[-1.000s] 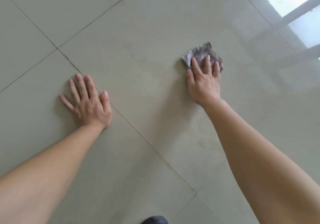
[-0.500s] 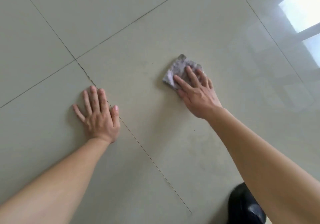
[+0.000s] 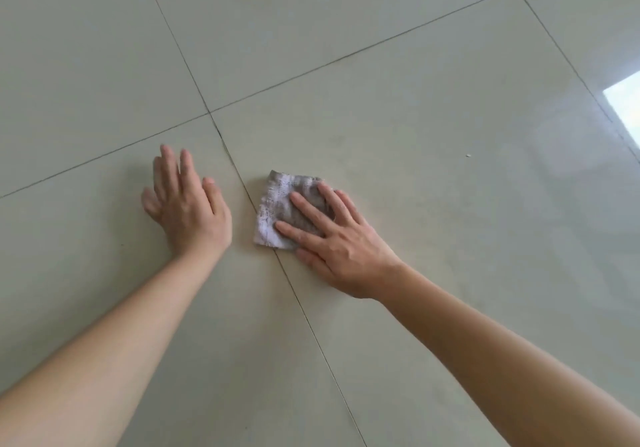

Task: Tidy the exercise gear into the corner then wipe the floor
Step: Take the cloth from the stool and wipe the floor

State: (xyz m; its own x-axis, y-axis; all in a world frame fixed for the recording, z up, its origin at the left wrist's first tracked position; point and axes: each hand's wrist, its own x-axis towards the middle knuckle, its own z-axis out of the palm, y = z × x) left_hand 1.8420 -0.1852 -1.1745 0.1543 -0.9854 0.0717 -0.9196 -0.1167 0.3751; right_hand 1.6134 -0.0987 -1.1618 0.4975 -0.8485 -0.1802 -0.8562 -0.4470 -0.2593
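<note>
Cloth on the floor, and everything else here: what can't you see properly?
Head view: part of the cloth lies hidden under the right hand.
Head view: the left hand is blurred, so whether it touches the floor is unclear.
Head view: a white speck on the floor is too small to identify.
Head view: the exercise gear and the corner lie outside the frame.

I see the cloth [image 3: 282, 211] flat on the floor [image 3: 415, 65], under my right hand [image 3: 341, 245]; my left hand [image 3: 188, 209] lies just left of it.

Bare forearms [image 3: 104, 335]; left hand [image 3: 188, 211], right hand [image 3: 341, 245].
</note>
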